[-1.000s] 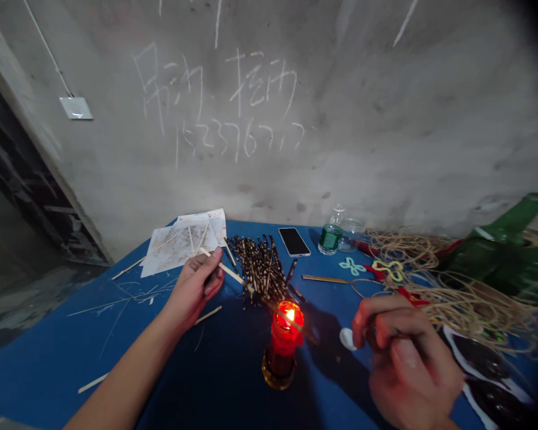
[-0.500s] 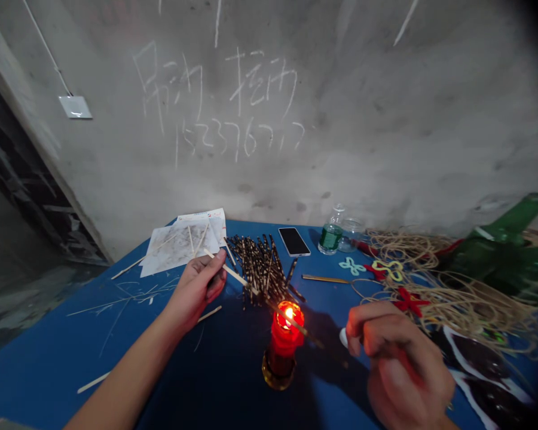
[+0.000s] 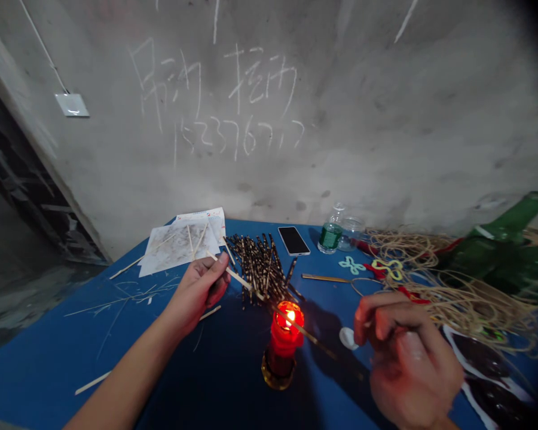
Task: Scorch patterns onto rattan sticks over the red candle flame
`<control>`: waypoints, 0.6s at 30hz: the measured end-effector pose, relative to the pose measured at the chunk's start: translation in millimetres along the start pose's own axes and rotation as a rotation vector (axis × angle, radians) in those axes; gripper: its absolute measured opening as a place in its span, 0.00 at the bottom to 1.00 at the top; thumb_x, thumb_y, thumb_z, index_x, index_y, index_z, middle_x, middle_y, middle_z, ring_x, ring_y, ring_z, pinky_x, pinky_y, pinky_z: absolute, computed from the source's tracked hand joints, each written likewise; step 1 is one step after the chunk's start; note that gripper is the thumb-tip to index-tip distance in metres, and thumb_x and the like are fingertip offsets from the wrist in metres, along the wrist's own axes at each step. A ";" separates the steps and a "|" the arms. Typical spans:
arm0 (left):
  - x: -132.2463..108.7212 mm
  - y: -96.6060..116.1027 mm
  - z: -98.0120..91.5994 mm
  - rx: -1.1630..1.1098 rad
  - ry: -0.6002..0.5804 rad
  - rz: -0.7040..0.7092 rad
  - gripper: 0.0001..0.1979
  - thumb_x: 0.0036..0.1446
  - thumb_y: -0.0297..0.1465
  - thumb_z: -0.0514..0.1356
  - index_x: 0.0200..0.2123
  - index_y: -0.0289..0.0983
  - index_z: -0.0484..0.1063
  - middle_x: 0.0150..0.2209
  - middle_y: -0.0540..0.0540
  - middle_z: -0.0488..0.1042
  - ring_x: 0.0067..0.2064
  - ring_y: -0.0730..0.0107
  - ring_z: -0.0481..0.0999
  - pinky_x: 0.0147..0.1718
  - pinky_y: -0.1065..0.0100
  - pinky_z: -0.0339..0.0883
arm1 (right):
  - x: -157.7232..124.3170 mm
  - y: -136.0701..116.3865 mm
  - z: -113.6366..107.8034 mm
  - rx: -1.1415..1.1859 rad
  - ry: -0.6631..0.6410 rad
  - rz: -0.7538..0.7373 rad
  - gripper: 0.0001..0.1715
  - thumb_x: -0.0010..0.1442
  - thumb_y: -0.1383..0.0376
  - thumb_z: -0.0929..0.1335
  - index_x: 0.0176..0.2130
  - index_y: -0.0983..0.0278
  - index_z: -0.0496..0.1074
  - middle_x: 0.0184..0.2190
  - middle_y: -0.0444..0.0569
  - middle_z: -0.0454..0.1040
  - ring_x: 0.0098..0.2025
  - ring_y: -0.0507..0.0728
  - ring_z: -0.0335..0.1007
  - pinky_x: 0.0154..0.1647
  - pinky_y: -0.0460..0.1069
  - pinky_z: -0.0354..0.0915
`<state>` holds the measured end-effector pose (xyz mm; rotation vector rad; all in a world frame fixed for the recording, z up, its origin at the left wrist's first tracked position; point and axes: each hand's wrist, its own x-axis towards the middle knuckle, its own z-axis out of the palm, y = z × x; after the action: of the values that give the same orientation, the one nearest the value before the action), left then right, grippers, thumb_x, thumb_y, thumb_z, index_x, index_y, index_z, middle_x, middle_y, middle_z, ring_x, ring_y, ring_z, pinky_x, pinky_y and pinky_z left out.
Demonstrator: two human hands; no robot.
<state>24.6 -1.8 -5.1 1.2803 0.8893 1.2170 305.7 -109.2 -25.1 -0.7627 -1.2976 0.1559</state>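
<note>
A person's left hand (image 3: 201, 286) pinches a thin wooden stick (image 3: 242, 280) between thumb and fingers. The stick slants right and towards the wearer, its darkened stretch crossing the lit top of a red candle (image 3: 286, 346) to the right of those fingers. Compared with half a second ago, the stick reaches farther past the candle. The right hand (image 3: 407, 358), across from it, has loosely curled fingers; whether they hold anything cannot be told. It has shifted right, uncovering a white disc (image 3: 348, 338) just left of its fingers. Right of the left fingers lies a pile of scorched sticks (image 3: 257, 263); beyond them to the left, smudged paper (image 3: 161, 260), all on a blue counter (image 3: 219, 382).
</note>
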 end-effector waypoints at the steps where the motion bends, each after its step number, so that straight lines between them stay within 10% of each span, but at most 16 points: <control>1: -0.4 0.2 0.1 0.009 -0.001 -0.007 0.29 0.61 0.55 0.66 0.22 0.37 0.69 0.11 0.57 0.53 0.15 0.81 0.48 0.18 0.72 0.38 | 1.2 -0.4 0.6 0.014 0.017 0.012 0.17 0.74 0.63 0.63 0.32 0.60 0.70 0.31 0.49 0.72 0.29 0.58 0.67 0.25 0.51 0.61; 18: -2.6 0.4 0.3 0.053 -0.023 -0.030 0.31 0.60 0.57 0.65 0.22 0.36 0.73 0.11 0.56 0.55 0.14 0.82 0.47 0.16 0.73 0.39 | 3.8 -0.9 3.2 0.047 0.046 0.039 0.18 0.75 0.60 0.65 0.31 0.59 0.71 0.31 0.49 0.72 0.27 0.57 0.68 0.22 0.50 0.59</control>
<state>24.4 -4.5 -5.0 1.3159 0.9268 1.1596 303.6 -106.6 -21.3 -0.7476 -1.2318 0.1984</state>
